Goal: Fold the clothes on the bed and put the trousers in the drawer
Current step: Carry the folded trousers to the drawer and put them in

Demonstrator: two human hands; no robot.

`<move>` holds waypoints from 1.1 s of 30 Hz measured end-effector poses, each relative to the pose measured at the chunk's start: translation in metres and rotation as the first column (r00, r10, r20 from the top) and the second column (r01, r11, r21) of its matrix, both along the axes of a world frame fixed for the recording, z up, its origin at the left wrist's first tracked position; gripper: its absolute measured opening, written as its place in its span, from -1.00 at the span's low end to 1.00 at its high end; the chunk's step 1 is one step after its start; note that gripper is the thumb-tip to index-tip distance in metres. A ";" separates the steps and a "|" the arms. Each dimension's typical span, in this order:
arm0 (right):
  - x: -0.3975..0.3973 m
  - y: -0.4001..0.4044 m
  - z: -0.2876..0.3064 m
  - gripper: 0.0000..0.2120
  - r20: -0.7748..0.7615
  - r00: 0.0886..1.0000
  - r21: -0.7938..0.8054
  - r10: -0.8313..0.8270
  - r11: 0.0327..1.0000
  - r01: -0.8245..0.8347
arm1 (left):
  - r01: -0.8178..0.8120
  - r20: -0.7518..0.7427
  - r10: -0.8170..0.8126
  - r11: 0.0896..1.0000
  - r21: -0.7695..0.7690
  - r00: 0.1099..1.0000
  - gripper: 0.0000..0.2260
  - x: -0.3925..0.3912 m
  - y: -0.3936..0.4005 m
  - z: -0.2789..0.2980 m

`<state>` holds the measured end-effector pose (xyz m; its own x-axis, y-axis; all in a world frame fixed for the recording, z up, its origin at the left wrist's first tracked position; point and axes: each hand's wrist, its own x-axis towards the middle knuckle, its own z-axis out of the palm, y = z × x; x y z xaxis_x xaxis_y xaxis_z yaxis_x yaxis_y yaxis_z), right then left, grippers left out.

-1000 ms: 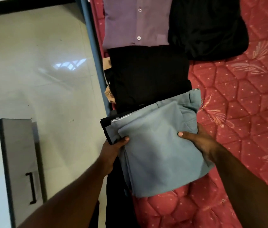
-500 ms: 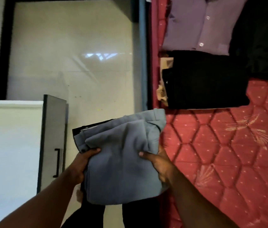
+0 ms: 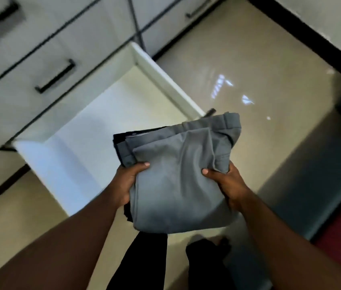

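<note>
Both hands, left hand (image 3: 126,183) and right hand (image 3: 229,183), gripping folded trousers (image 3: 178,181) between.

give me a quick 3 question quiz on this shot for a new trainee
1. True or false: the drawer is closed.
2. Which hands grip the folded grey trousers? A) left hand only B) right hand only C) both
3. Fill in: a dark folded garment lies ___ the grey trousers.

Key: 1 false, it is pulled open. 2 C, one hand on each side. 3 under, its edge shows at the stack's left.
</note>
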<state>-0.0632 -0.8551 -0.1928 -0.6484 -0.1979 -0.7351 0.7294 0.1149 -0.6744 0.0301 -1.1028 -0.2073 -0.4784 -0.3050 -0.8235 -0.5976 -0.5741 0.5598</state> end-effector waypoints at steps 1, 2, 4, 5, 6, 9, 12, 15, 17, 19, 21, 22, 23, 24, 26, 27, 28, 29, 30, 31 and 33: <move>-0.009 -0.039 -0.001 -0.60 -0.011 0.996 0.012 0.091 0.996 -0.091 | -0.087 -0.002 0.087 0.996 0.010 0.996 -0.70 0.011 -0.032 0.003; -0.012 -0.043 0.003 -0.59 -0.001 0.994 0.021 0.108 0.994 -0.108 | -0.101 0.011 0.101 0.995 0.004 0.995 -0.71 0.012 -0.034 0.002; -0.026 -0.083 0.006 -0.59 -0.008 0.977 0.037 0.211 0.977 -0.211 | -0.200 0.019 0.199 0.980 0.006 0.980 -0.72 0.021 -0.062 0.003; -0.032 -0.102 0.002 -0.59 -0.009 0.964 0.043 0.267 0.963 -0.267 | -0.254 0.015 0.253 0.967 0.012 0.967 -0.72 0.025 -0.076 0.002; -0.038 -0.128 -0.001 -0.58 -0.007 0.949 0.045 0.315 0.948 -0.315 | -0.310 0.006 0.310 0.951 0.017 0.951 -0.72 0.030 -0.094 -0.002; -0.053 -0.182 -0.007 -0.56 -0.036 0.908 0.101 0.418 0.905 -0.413 | -0.438 0.010 0.438 0.899 0.011 0.899 -0.71 0.035 -0.124 -0.010; -0.068 -0.217 -0.018 -0.54 -0.033 0.872 0.138 0.489 0.866 -0.481 | -0.513 0.021 0.513 0.858 0.003 0.858 -0.66 0.032 -0.144 -0.021; -0.095 -0.242 -0.028 -0.61 -0.024 0.850 0.170 0.527 0.840 -0.516 | -0.560 0.019 0.560 0.828 0.000 0.828 -0.62 0.015 -0.157 -0.039; -0.122 -0.259 -0.043 -0.60 -0.022 0.825 0.185 0.565 0.813 -0.552 | -0.591 0.010 0.591 0.806 -0.023 0.806 -0.62 -0.005 -0.167 -0.054; -0.154 -0.275 -0.067 -0.62 -0.035 0.802 0.218 0.596 0.788 -0.576 | -0.608 0.012 0.609 0.793 -0.045 0.793 -0.62 -0.031 -0.176 -0.078; -0.188 -0.294 -0.102 -0.65 -0.038 0.798 0.237 0.602 0.781 -0.578 | -0.608 0.017 0.611 0.790 -0.076 0.791 -0.62 -0.063 -0.189 -0.109; -0.203 -0.303 -0.119 -0.66 -0.033 0.797 0.235 0.603 0.780 -0.580 | -0.615 0.019 0.618 0.784 -0.089 0.786 -0.62 -0.077 -0.196 -0.125; -0.222 -0.313 -0.144 -0.65 -0.032 0.790 0.227 0.612 0.774 -0.591 | -0.634 0.012 0.638 0.767 -0.098 0.770 -0.62 -0.095 -0.205 -0.148; -0.237 -0.318 -0.165 -0.62 -0.034 0.786 0.237 0.618 0.769 -0.594 | -0.637 0.010 0.641 0.764 -0.104 0.767 -0.61 -0.109 -0.211 -0.166; -0.263 -0.329 -0.207 -0.55 -0.046 0.790 0.243 0.611 0.774 -0.584 | -0.621 0.012 0.627 0.774 -0.123 0.779 -0.57 -0.136 -0.226 -0.205; -0.275 -0.334 -0.229 -0.53 -0.052 0.781 0.248 0.622 0.766 -0.593 | -0.616 0.011 0.623 0.777 -0.131 0.782 -0.55 -0.146 -0.231 -0.224; -0.285 -0.337 -0.252 -0.52 -0.057 0.781 0.256 0.622 0.765 -0.591 | -0.617 0.015 0.625 0.774 -0.143 0.780 -0.54 -0.155 -0.234 -0.246; -0.291 -0.341 -0.266 -0.53 -0.070 0.778 0.264 0.624 0.764 -0.589 | -0.620 0.015 0.629 0.769 -0.154 0.777 -0.55 -0.161 -0.238 -0.261; -0.296 -0.346 -0.280 -0.56 -0.082 0.765 0.285 0.639 0.751 -0.596 | -0.621 0.014 0.631 0.767 -0.164 0.776 -0.57 -0.166 -0.240 -0.275; -0.301 -0.350 -0.296 -0.60 -0.092 0.747 0.313 0.659 0.731 -0.607 | -0.618 0.019 0.631 0.766 -0.175 0.776 -0.59 -0.170 -0.240 -0.293; -0.308 -0.355 -0.318 -0.64 -0.130 0.713 0.403 0.689 0.694 -0.597 | -0.591 0.020 0.608 0.779 -0.207 0.794 -0.62 -0.172 -0.241 -0.311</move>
